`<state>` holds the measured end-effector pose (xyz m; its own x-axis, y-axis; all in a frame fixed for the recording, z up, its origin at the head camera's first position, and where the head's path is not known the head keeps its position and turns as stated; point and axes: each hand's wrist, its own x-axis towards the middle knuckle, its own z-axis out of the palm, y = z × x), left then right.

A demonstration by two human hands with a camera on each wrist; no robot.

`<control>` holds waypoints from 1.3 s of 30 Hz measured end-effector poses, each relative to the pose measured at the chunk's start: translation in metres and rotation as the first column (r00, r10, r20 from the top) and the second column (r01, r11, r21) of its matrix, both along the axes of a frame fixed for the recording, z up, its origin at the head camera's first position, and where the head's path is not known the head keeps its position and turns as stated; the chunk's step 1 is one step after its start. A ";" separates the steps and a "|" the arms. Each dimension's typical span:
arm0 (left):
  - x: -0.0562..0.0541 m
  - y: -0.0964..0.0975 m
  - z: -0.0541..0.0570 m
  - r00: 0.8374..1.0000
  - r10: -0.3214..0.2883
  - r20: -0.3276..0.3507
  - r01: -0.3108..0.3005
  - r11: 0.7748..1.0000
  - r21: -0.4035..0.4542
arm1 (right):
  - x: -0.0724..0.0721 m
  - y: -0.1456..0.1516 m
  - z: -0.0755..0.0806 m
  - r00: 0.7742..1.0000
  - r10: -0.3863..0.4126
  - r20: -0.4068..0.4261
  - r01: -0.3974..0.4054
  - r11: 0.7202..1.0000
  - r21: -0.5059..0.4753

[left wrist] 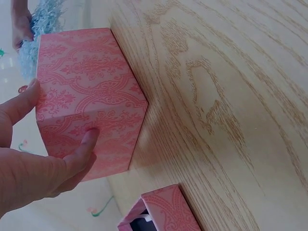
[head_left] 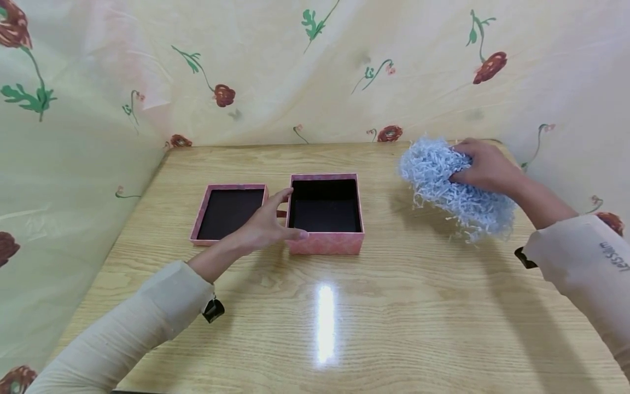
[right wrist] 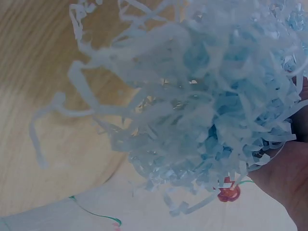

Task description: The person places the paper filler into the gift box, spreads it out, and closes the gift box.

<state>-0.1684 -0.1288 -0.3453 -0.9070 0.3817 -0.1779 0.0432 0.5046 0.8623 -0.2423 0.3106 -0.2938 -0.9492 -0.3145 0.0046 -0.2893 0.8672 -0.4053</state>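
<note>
A pink patterned box (head_left: pixel 325 244) with a black inside stands lidless on the wooden table. My left hand (head_left: pixel 266 223) touches its left side, the thumb at the front rim and the fingers spread along the left wall; in the left wrist view a fingertip (left wrist: pixel 90 137) rests on that wall. To the right, my right hand (head_left: pixel 487 164) grips a large bundle of light blue shredded paper (head_left: pixel 438 172), held above the table. Loose strands (right wrist: pixel 82 91) hang from the bundle in the right wrist view, and it hides most of the fingers there.
The matching pink lid (head_left: pixel 228 213) lies left of the box, its black inside facing up. A flowered sheet (head_left: pixel 275 71) hangs behind and beside the table (head_left: pixel 394 323). A bright light reflection shows on the tabletop in front of the box.
</note>
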 end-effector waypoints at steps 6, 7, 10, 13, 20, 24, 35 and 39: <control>0.000 0.000 -0.002 1.000 -0.006 0.003 0.006 1.000 -0.002 | -0.004 -0.001 0.016 0.999 -0.026 -0.023 0.025 0.999 -0.037; 0.000 0.000 -0.002 1.000 -0.007 0.004 0.007 1.000 -0.002 | -0.004 -0.001 0.019 0.999 -0.033 -0.024 0.032 0.998 -0.046; 0.000 -0.001 -0.002 1.000 -0.009 0.013 0.009 1.000 -0.002 | -0.004 0.002 0.027 0.998 -0.061 -0.026 0.059 0.995 -0.075; 0.000 -0.002 -0.002 1.000 -0.005 0.025 0.006 1.000 -0.003 | -0.004 0.005 0.035 0.995 -0.096 -0.010 0.094 0.990 -0.109; 0.000 -0.003 -0.002 1.000 -0.003 0.024 0.003 1.000 -0.012 | -0.005 0.006 0.046 0.993 -0.122 -0.004 0.121 0.985 -0.121; 0.001 -0.002 -0.001 1.000 0.000 0.024 0.000 1.000 -0.018 | -0.007 0.002 0.052 0.992 -0.123 -0.013 0.120 0.985 -0.121; 0.002 -0.002 0.000 1.000 -0.002 0.023 0.003 1.000 -0.017 | -0.006 -0.014 0.066 0.993 -0.120 -0.016 0.117 0.985 -0.126; 0.002 -0.002 0.000 1.000 0.004 0.027 -0.003 1.000 -0.022 | -0.007 -0.024 0.067 0.993 -0.109 -0.046 0.102 0.985 -0.137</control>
<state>-0.1661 -0.1310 -0.3456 -0.9030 0.3746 -0.2106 0.0183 0.5232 0.8520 -0.2494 0.2871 -0.2267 -0.9744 -0.2054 0.0917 -0.2233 0.8329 -0.5064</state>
